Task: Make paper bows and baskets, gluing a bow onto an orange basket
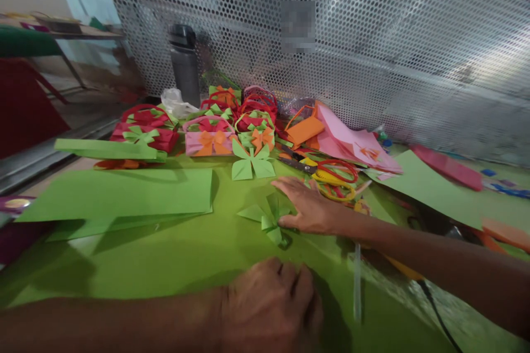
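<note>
My right hand [308,207] reaches in from the right and pinches a folded green paper bow [267,216] that lies on the green table cover [165,265]. My left hand [271,303] rests near the front edge, fingers curled into a loose fist; nothing shows inside it. A second green paper bow [252,163] lies further back, in front of several paper gift bags [209,135] in red, pink and orange with bows on them.
Scissors with red handles [327,168] and yellow rings lie just behind my right hand. Folded green sheets [120,193] lie at left, pink and orange paper [351,140] at right. A grey bottle [185,63] stands against a perforated metal screen [372,38]. A glue stick [356,281] lies near front.
</note>
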A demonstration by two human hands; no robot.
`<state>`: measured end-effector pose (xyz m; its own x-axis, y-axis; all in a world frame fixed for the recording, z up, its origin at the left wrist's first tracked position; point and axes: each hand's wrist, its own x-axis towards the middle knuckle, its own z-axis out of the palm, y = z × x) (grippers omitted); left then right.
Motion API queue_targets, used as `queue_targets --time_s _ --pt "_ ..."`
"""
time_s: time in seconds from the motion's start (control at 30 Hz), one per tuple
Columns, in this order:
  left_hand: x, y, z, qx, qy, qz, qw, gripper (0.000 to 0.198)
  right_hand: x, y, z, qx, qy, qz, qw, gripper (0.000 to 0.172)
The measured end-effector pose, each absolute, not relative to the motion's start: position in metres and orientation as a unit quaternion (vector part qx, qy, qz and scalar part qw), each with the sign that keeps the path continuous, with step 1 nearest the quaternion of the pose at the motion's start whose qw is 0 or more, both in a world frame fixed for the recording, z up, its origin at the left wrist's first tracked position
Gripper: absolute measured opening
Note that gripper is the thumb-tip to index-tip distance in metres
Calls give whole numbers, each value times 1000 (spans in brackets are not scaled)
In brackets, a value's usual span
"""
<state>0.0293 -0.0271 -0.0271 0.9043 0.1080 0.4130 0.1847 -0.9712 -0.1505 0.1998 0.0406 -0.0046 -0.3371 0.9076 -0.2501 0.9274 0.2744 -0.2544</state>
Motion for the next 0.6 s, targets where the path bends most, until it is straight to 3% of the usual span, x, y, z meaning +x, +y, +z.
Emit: queue_targets --time_s 0.43,0.6 --pt "24 -23 -21 -961 -8 -274 44 15 193 31 0 524 846 -96 29 71" --pt "14 3 1 -930 -88 -354 39 18 196 28 6 486 871 -59 35 69"
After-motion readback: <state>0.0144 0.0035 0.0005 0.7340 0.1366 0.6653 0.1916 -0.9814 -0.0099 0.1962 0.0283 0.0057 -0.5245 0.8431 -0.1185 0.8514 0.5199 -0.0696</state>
